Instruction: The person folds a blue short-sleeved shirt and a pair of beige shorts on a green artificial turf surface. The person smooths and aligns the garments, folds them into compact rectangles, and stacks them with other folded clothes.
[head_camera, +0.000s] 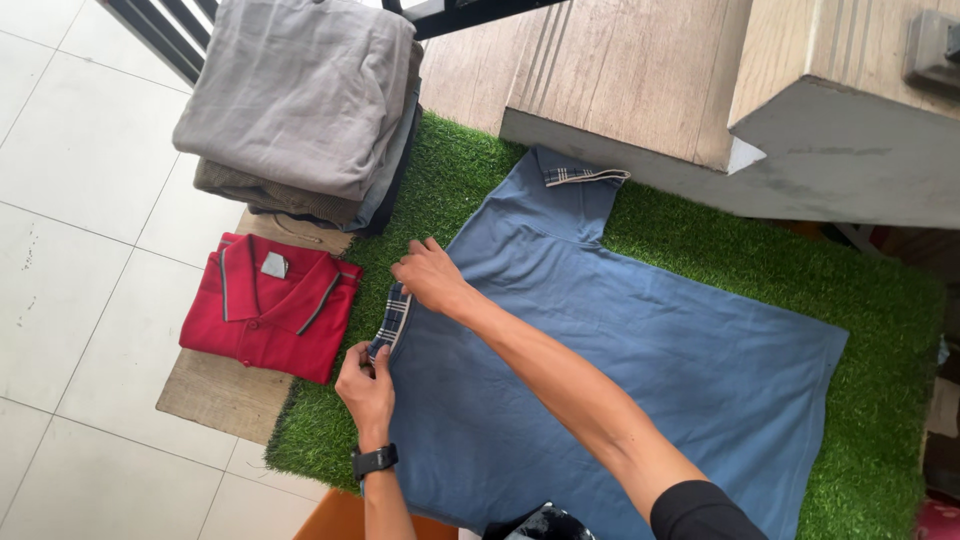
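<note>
Your left hand (368, 388) pinches the plaid collar (391, 318) of a blue cotton polo shirt (620, 350) spread unfolded on green artificial turf (880, 330); your right hand (428, 275) presses flat beside it. A folded red polo (268, 310) lies finished nearby.

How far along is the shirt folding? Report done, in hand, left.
Done: a red shirt lies folded on the board, beside a stack of folded clothes. In hand: the left hand and right hand are at the collar of the blue shirt, spread flat on the green mat. Left: the blue shirt shows no folds.
</note>
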